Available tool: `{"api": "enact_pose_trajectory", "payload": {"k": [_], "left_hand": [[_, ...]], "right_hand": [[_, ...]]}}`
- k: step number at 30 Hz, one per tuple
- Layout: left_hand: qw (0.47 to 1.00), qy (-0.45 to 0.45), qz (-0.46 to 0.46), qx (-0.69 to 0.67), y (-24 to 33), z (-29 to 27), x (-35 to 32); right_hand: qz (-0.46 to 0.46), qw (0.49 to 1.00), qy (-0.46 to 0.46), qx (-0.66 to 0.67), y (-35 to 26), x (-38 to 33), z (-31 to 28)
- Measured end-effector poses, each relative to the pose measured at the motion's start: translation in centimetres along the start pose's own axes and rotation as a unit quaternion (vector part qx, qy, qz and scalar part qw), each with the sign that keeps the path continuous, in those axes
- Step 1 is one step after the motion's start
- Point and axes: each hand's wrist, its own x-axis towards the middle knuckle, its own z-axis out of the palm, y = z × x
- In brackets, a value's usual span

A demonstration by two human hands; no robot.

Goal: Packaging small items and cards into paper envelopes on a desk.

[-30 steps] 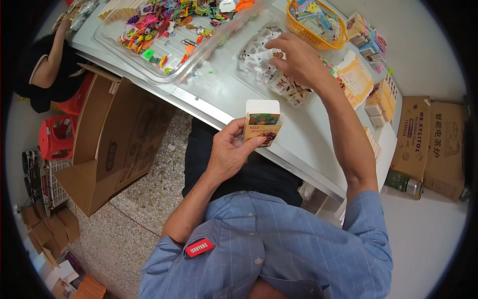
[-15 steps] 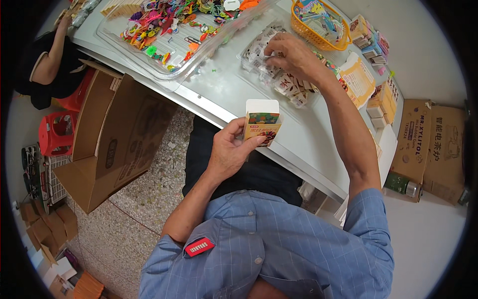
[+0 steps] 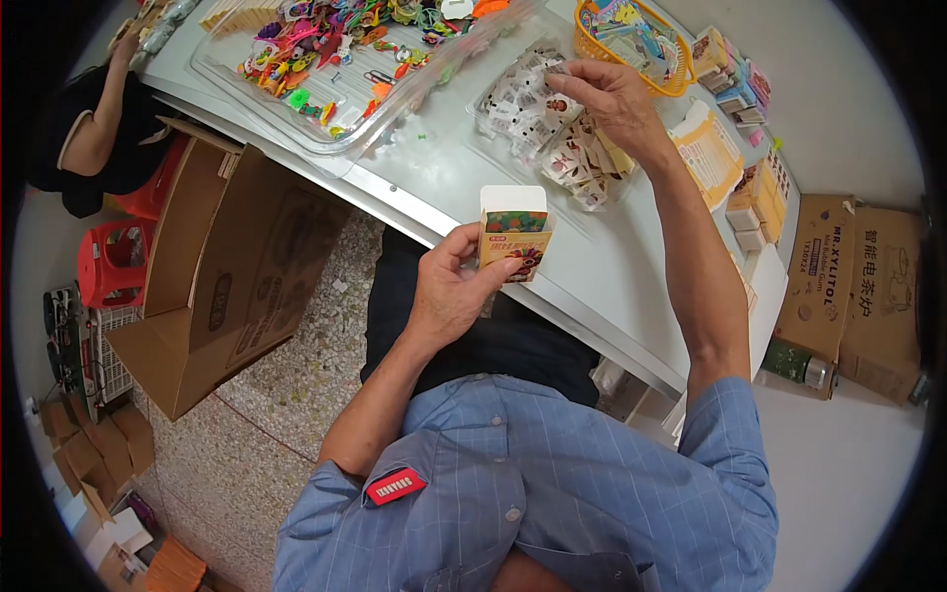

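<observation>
Fingers (image 3: 580, 89) of right hand (image 3: 619, 111) are hanging over white packets (image 3: 521, 104) in clear tray (image 3: 475, 111), head view; whether tips are pinching one, cannot tell. Left hand (image 3: 446, 291) is pinching small box (image 3: 513, 245), thumb against front. Box is lying leftward of right fingers, nearer body, long axis pointing away from chest, open end facing far side. Right hand is nearer packets.

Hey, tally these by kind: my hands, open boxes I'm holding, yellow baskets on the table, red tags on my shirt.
Hands: 2 (left hand, right hand)
Open box: 1
Yellow basket: 1
Red tag: 1
Total: 5
</observation>
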Motion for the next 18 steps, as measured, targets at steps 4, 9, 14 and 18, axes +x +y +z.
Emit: {"api": "enact_pose_trajectory", "payload": {"k": [4, 9, 14, 18], "left_hand": [[1.0, 0.005, -0.004, 0.005, -0.1, 0.0, 0.1], [1.0, 0.007, -0.002, 0.001, 0.0, -0.2, 0.1], [1.0, 0.016, 0.013, 0.016, 0.3, -0.4, 0.2], [1.0, 0.017, 0.013, -0.014, 0.4, 0.0, 0.1]], "right_hand": [[0.014, 0.999, 0.029, -0.035, -0.7, -0.3, 0.0], [0.022, 0.997, 0.053, 0.06, 0.3, 0.1, 0.1], [0.044, 0.996, 0.051, 0.055, 0.2, -0.2, 0.5], [0.014, 0.999, 0.036, -0.015, -0.1, -0.4, 0.2]]}}
